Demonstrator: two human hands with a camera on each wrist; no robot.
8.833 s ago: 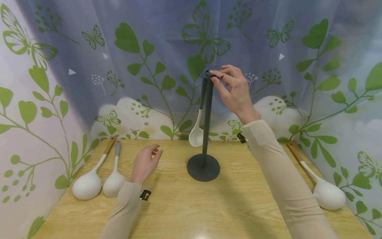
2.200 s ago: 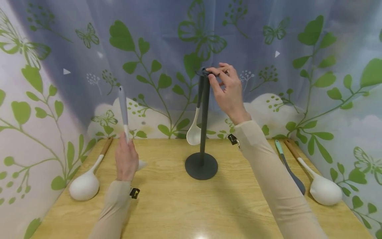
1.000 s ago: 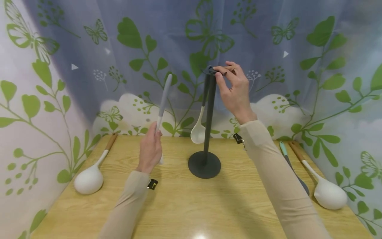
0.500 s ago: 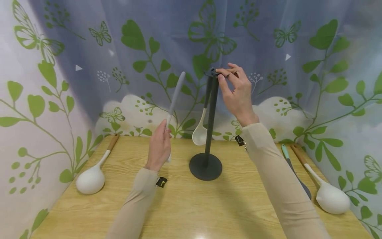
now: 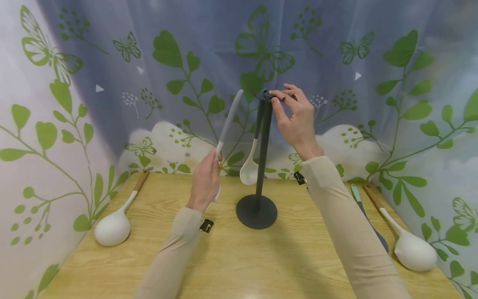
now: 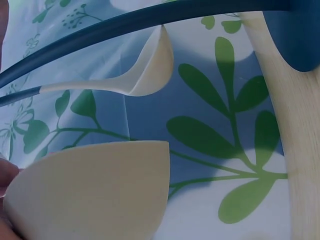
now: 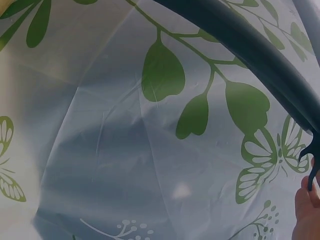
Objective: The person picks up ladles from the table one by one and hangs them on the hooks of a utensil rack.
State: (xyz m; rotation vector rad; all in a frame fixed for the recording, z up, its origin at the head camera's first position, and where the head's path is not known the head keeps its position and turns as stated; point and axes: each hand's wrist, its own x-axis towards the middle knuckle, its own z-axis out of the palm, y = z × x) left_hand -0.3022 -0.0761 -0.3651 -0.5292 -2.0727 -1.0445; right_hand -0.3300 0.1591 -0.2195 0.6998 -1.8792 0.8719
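My left hand (image 5: 204, 182) grips a white ladle with a grey handle (image 5: 231, 114) by its neck, handle up and leaning right. The palm hides most of its bowl (image 6: 95, 192), which fills the lower left of the left wrist view. Just right of it stands a dark utensil stand (image 5: 263, 153) with a round base and hooks on top. A smaller white ladle (image 5: 248, 171) with a black handle hangs from it. My right hand (image 5: 296, 118) pinches a hook (image 7: 311, 150) at the stand's top between thumb and fingers.
On the wooden table (image 5: 231, 257), a white ladle with a wooden handle (image 5: 113, 227) lies at the left. Another wooden-handled ladle (image 5: 415, 250) and a dark utensil with a mint handle end (image 5: 355, 193) lie at the right, partly behind my right sleeve. A patterned curtain (image 5: 209, 50) backs the table.
My left hand took the grey-handled ladle from the table's left, raised it upright and brought it rightward, close to the stand. Its handle now leans right. My right hand has stayed at the stand's top.
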